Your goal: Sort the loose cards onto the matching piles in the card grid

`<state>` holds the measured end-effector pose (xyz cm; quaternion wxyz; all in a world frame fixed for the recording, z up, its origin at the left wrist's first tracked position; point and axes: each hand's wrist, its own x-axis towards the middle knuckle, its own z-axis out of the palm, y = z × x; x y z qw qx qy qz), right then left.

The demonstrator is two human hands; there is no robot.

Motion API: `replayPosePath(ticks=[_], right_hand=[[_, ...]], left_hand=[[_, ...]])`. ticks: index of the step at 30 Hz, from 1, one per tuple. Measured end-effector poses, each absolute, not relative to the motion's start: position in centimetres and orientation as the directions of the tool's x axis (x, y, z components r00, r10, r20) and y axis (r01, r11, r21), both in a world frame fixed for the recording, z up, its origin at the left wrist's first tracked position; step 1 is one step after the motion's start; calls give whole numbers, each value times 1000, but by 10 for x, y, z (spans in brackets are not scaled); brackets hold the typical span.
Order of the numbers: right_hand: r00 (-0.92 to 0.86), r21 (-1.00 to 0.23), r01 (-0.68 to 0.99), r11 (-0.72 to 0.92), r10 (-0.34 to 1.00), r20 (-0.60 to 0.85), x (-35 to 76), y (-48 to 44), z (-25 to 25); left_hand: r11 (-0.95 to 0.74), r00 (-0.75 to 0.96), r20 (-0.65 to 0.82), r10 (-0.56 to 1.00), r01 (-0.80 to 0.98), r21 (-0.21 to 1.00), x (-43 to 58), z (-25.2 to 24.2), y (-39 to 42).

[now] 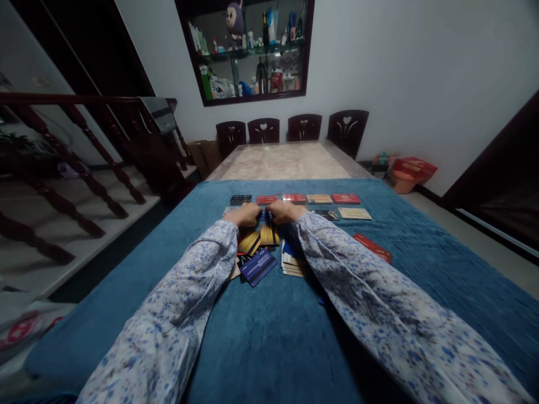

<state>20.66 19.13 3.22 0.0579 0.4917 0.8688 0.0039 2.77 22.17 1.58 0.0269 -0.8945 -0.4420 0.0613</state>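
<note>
Four chairs (304, 127), five cards in the far row (293, 198), one red card apart (373, 247), two hands (247, 215).

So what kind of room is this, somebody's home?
Most likely a dining room in a home: a long table under a blue cloth, four carved wooden chairs at its far end, and a glass-fronted wall cabinet full of bottles. The left hand and right hand rest among cards.

Your long fabric sleeves (189, 280): white, speckled blue floral print. Thick table cloth (269, 336): plain teal-blue. Before you: black rectangular card (240, 199), red rectangular card (346, 198), tan rectangular card (319, 198), navy pale-striped card (257, 266), gold dark-striped card (249, 242).
</note>
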Motion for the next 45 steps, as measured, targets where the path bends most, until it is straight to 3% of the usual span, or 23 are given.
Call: replayPosePath(ticks=[8,15,23,35,45], right_hand=[[-495,88,860,503,864,-93,205,190,30],[-520,102,847,522,853,-51,207,178,31],[-604,118,796,594,792,89,218,169,25],[-637,-61,768,637,771,31,218,134,13],[-563,-37,827,562,826,-39,214,122,15]], left_hand=[[-611,612,-1,791,790,-57,26,16,205],[-631,637,24,771,767,-116,23,15,184],[-651,641,156,752,759,19,17,6,151],[-628,620,123,775,777,40,10,1,111],[-588,571,168,804,806,71,17,-1,97]])
